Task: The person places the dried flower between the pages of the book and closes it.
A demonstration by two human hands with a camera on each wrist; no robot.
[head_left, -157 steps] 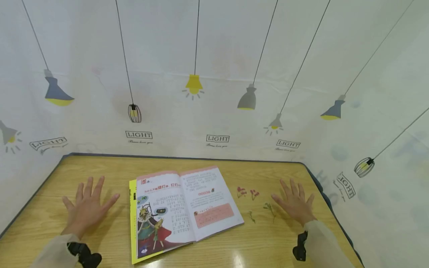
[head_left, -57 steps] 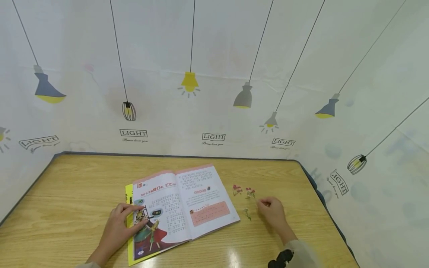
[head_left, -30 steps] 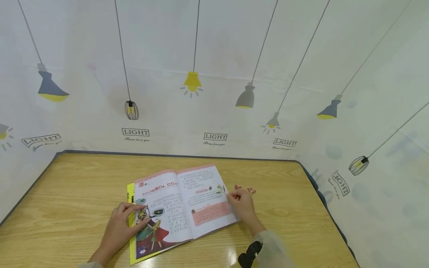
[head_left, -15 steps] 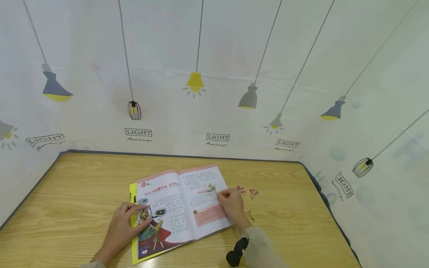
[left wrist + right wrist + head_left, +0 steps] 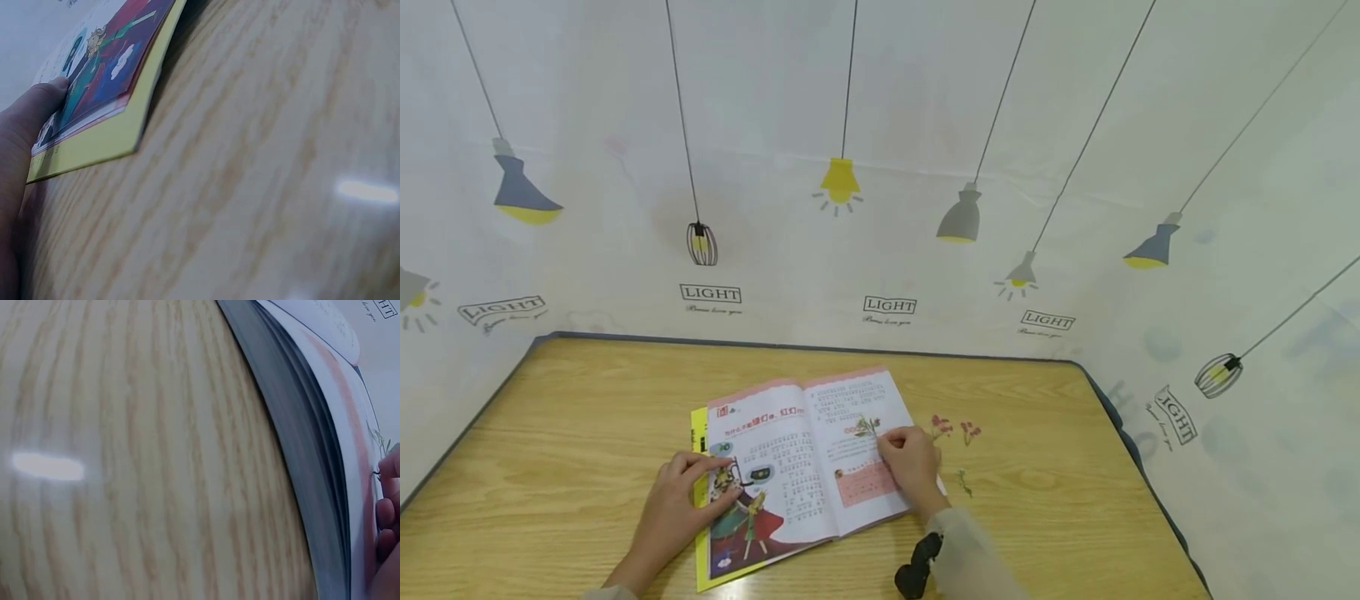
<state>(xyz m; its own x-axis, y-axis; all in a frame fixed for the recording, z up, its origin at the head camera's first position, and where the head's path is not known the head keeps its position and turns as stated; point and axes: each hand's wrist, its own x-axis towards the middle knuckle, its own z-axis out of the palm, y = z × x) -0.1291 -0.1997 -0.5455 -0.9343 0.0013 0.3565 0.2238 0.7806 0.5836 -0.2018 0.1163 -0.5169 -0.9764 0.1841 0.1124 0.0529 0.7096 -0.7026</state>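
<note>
An open picture book (image 5: 842, 442) lies on the wooden table, its yellow cover edge showing at the left. My left hand (image 5: 673, 504) rests on the left page's outer edge; the left wrist view shows its thumb (image 5: 44, 100) flat on the picture. Over the right page, my right hand (image 5: 913, 467) pinches the stem of a small green sprig with pale flowers (image 5: 867, 427). That sprig (image 5: 380, 440) shows faintly at the edge of the right wrist view. Whether it touches the paper I cannot tell.
Right of the book lie two pink pressed flowers (image 5: 940, 427) and one small green sprig (image 5: 964, 483). Behind the table (image 5: 1060, 467) hangs a pale cloth (image 5: 775, 250) printed with lamps, which also runs along both sides.
Since the earliest frame, both hands have come in from the sides. My left settled on the book; my right picked up the green sprig from the table and carried it left over the right page.
</note>
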